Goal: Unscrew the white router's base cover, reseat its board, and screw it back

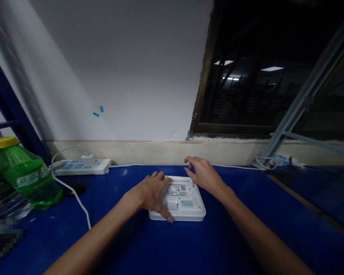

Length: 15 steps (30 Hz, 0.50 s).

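Observation:
A white plastic device [189,214] with rounded corners, vent holes and printed labels lies flat on the blue table [160,248]. Across its left side rests my left hand [155,193], fingers spread, the thumb at the near edge and the fingertips toward the far edge. My right hand [203,173] is over the device's far right corner, its fingers curled and thumb and forefinger apart. Nothing can be made out between them.
At the left stands a green bottle [28,175] with a yellow cap. Behind it, a white power strip [103,166] with a plug and cable lies by the wall [132,76]. More cables [263,164] lie at the back right, beside a metal frame [301,99].

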{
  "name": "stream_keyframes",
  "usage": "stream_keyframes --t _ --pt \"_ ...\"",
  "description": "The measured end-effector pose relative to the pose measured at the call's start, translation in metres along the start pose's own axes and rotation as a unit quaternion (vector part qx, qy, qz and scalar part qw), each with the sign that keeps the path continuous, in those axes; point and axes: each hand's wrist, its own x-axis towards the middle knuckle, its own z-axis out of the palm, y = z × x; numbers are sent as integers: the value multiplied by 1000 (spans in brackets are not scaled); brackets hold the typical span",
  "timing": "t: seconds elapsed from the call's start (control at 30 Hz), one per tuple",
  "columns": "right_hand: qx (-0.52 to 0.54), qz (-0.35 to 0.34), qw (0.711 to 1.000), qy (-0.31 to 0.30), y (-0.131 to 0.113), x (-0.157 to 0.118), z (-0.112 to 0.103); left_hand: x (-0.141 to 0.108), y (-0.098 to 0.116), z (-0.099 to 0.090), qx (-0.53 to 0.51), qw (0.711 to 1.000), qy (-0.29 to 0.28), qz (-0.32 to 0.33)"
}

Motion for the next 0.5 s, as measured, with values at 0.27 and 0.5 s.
stream_keyframes --t 0.27,0.5 --pt "61 58 995 55 8 -22 19 2 -3 1 17 1000 -23 -11" --pt "170 -21 985 5 13 -31 2 1 -2 -1 6 1000 -26 -7"
